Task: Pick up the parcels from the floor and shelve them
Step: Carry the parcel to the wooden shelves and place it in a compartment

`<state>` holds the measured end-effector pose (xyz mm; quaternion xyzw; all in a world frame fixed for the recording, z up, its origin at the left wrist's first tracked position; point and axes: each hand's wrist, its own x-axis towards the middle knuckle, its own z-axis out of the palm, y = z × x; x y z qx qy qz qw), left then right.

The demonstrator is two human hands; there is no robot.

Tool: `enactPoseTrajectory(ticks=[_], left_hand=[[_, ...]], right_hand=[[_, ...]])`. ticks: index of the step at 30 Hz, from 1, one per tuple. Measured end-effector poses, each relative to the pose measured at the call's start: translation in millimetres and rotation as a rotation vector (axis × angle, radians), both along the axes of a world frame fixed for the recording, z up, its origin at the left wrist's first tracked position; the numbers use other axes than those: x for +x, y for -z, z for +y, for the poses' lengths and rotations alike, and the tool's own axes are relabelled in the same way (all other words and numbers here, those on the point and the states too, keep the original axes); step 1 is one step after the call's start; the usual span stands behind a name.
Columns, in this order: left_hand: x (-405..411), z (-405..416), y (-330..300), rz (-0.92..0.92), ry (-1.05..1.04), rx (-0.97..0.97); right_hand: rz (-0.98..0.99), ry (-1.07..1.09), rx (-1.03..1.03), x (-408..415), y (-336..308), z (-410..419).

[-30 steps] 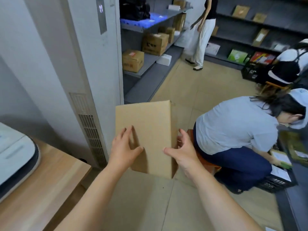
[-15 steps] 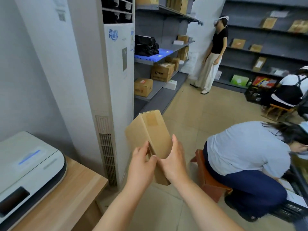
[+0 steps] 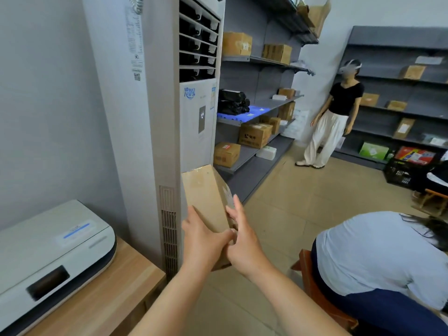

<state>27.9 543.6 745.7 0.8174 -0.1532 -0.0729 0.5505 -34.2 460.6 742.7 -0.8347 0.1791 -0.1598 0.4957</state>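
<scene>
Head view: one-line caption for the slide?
Both hands, left hand and right hand, hold a cardboard parcel beside the standing air conditioner, facing grey shelves.

Tall air conditioner (image 3: 194, 122), printer (image 3: 51, 251) on wooden desk (image 3: 109, 294) — seated person (image 3: 378, 258), red stool (image 3: 312, 282)

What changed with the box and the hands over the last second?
The cardboard box was turned from broad face toward the camera to edge-on and tilted. The left hand and right hand slid together at its near end. Both kept hold; the seated person stayed bent over.
</scene>
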Motion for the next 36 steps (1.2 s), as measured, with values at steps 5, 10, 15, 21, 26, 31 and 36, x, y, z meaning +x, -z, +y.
enactPoseTrajectory(ticks=[5, 10, 15, 21, 26, 31, 36], left_hand=[[0.9, 2.4, 5.7, 0.013, -0.064, 0.0], [9.1, 9.5, 5.3, -0.024, -0.066, -0.019], [23.3, 21.4, -5.0, -0.032, -0.004, -0.061], [39.7, 40.7, -20.2, -0.027, 0.057, -0.124], [44.6, 53.8, -25.8, 0.05, 0.108, -0.207], [41.6, 55.3, -24.4, 0.088, 0.108, -0.253], [35.1, 50.6, -18.6, 0.095, 0.064, -0.325]], right_hand=[[0.008, -0.074, -0.094, -3.1, -3.1, 9.1], [0.009, -0.114, -0.04, -3.0, 4.9, 6.1], [-0.015, -0.026, 0.058, -5.4, 3.8, -18.2], [-0.006, 0.095, 0.017, -9.4, 11.9, -61.1], [0.007, 0.158, 0.032, -7.6, 16.7, -83.9], [-0.004, 0.092, 0.171, -5.3, 19.8, -92.6], [-0.05, 0.092, 0.138, -5.5, 22.0, -97.7]])
